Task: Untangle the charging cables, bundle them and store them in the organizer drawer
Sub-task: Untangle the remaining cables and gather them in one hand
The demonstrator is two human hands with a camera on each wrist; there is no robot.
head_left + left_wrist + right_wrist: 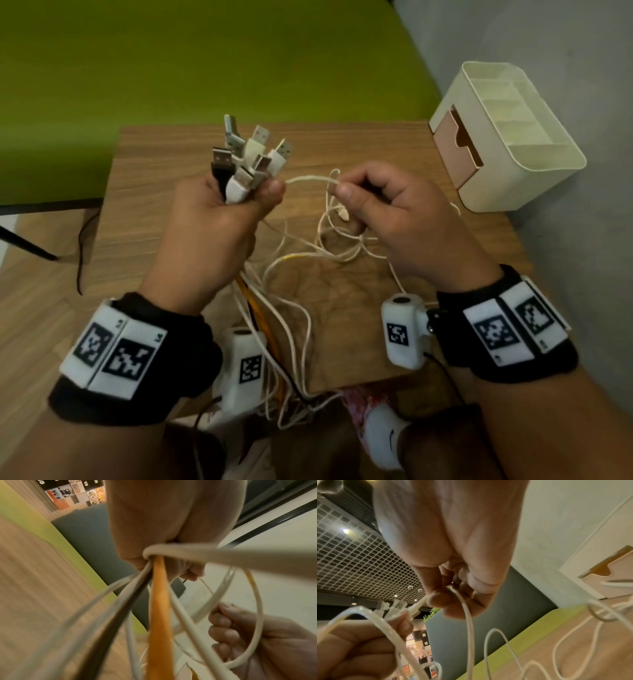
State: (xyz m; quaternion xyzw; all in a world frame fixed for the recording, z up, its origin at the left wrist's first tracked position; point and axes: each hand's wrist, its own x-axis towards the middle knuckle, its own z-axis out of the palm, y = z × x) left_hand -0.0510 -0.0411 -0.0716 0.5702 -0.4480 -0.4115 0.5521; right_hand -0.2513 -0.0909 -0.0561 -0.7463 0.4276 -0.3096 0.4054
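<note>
Hanging nearest to the camera, over the front edge of the wooden table (pixel 154 192), the cables (pixel 274 329) run down in loose strands: most are white, one is orange (pixel 255 308) and one is black. They pass between the two wrist cameras and end in a tangle below the table edge.

Above them, the left hand (pixel 219 219) is closed as a fist around the upper part of the bundle. The USB plugs (pixel 246 154) stand out from the top of this fist like a fan, white ones and one black. In the left wrist view the strands leave the bottom of the fist (pixel 171 536), and one white strand is looped around the others just below it.

To the right, the right hand (pixel 387 212) pinches one thin white cable (pixel 308 179) between thumb and forefinger; the other fingers are curled. This cable goes almost straight from the pinch to the left thumb. Below the right hand several white loops (pixel 339 240) lie on the table.

Farther, at the back right corner of the table, against the grey wall, stands the cream organizer (pixel 534 178). Its pink drawer (pixel 452 150) is pulled out a little. The compartments on top are open.

Behind the table is a green surface (pixel 205 58).
</note>
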